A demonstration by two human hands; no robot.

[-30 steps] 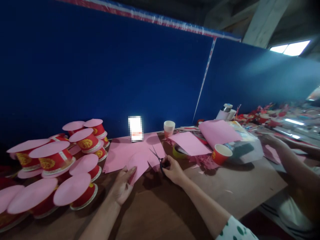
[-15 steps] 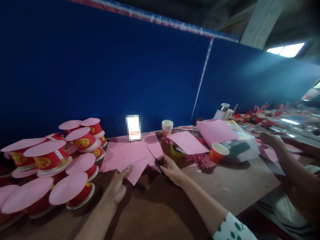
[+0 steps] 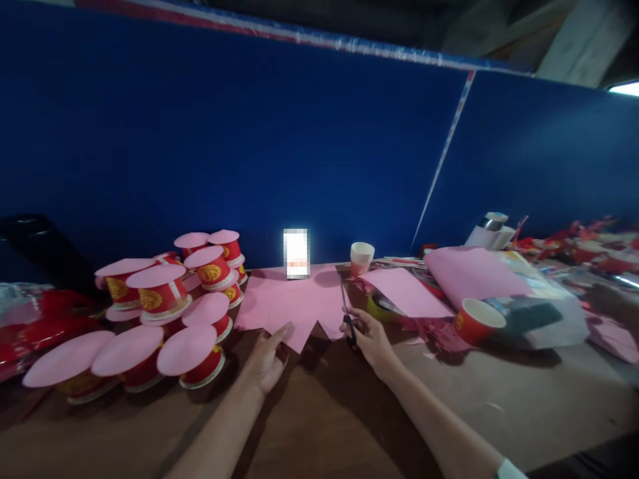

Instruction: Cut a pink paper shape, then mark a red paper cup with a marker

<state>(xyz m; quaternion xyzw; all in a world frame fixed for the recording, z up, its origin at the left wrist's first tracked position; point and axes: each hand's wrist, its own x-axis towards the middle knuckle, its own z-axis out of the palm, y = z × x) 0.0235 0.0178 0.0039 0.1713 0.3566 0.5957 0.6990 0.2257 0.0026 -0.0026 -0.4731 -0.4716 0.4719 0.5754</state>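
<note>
My left hand (image 3: 271,361) pinches pink paper (image 3: 299,338); nearby, my right hand (image 3: 373,342) grips scissors (image 3: 350,327). Likely cutting; next needs steady alignment.

Matt paper (image 3: 294,299) lies on a smooth, wood-like table (image 3: 449,379); glossy plastic (image 3: 60,322) at left, paper-looking cup (image 3: 476,320) near right.
</note>
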